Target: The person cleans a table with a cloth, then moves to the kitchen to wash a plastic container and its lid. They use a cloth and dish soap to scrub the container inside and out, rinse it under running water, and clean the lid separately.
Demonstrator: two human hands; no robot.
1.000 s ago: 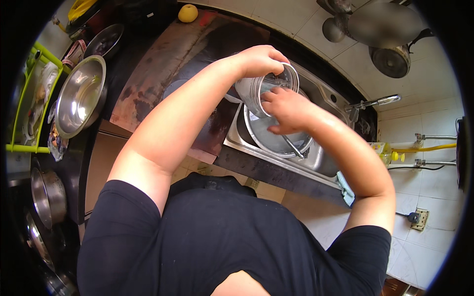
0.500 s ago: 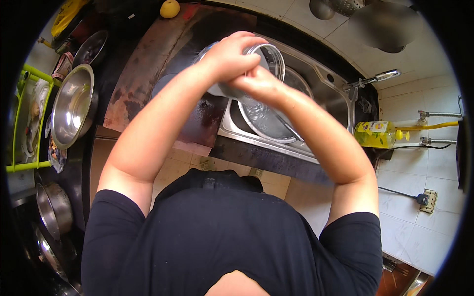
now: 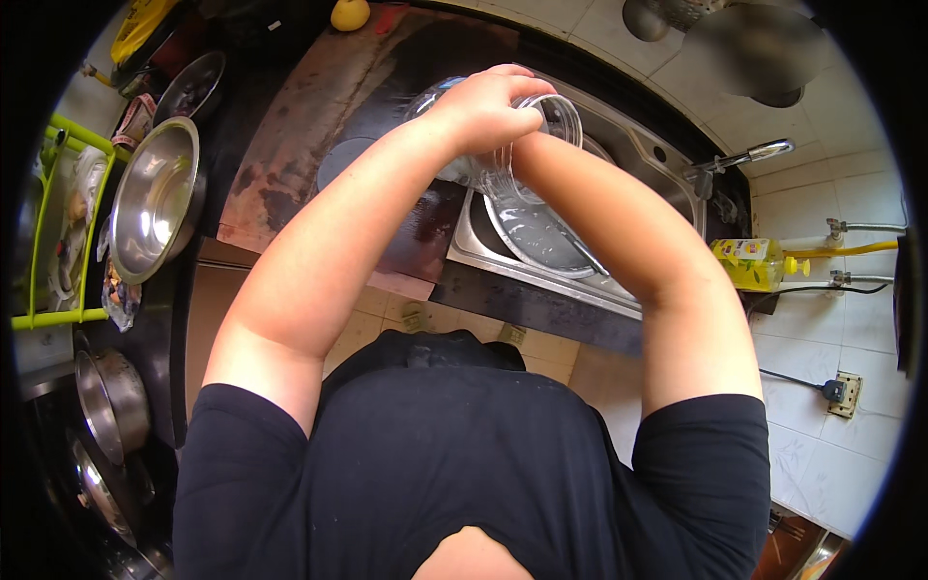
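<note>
Jar (image 3: 501,172) tilts over the basin (image 3: 551,240) in the sink (image 3: 633,133), left hand (image 3: 488,108) gripping it near the mouth, right hand apparently inside, its grip impossible to tell, and slick wet walls could let it slip and knock the basin.

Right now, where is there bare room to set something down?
Bare room: the stained brown board between the wide steel bowl and the left forearm, nearer than the yellow fruit. Crowded: the sink, holding a steel basin, with the right forearm crossing it and the left hand gripping a clear jar at its left side.
</note>
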